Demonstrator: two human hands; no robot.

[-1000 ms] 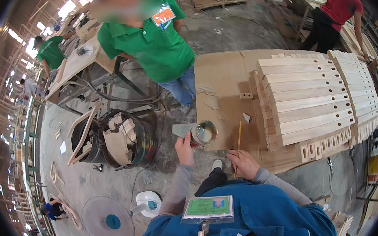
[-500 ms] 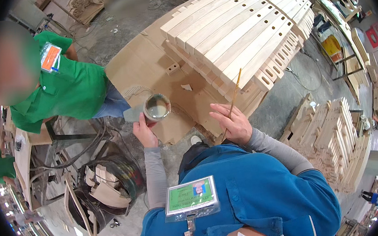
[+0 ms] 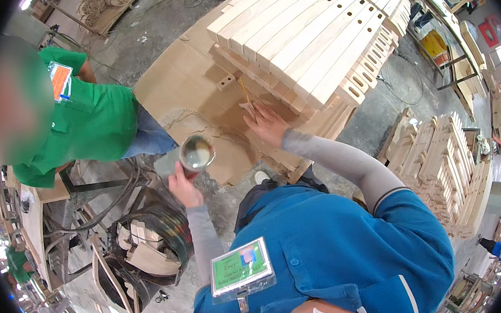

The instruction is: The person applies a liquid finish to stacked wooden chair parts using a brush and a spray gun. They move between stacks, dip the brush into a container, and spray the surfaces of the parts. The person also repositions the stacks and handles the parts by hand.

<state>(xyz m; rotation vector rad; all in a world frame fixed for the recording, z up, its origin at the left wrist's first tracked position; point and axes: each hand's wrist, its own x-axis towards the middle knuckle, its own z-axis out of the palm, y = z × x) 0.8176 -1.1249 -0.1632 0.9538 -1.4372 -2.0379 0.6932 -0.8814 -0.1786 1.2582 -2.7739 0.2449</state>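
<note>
My left hand (image 3: 184, 187) is closed around a round cup (image 3: 197, 153) with pale, murky liquid inside and a dark reddish patch at its wall. A flat grey-green piece (image 3: 166, 163) sticks out beside the cup; whether I hold it too, I cannot tell. My right hand (image 3: 268, 126) reaches over the cardboard (image 3: 186, 72), pinching a slim yellow-brown paintbrush (image 3: 245, 91) that points away from me. Next to these fingertips lies a small pale scrap (image 3: 246, 105). Just beyond is a little wooden block (image 3: 226, 82) with two holes.
Pale wooden slats (image 3: 303, 38) with dark holes are stacked on the cardboard. A co-worker in a green shirt (image 3: 95, 119) stands at the left. Below them, a dark drum (image 3: 171, 235) holds wood offcuts. More wooden parts (image 3: 436, 173) are piled at the right.
My right hand has moved forward and left, taking the paintbrush from near my body to beside the scrap on the cardboard. My left hand and the cup have shifted slightly left and nearer.
</note>
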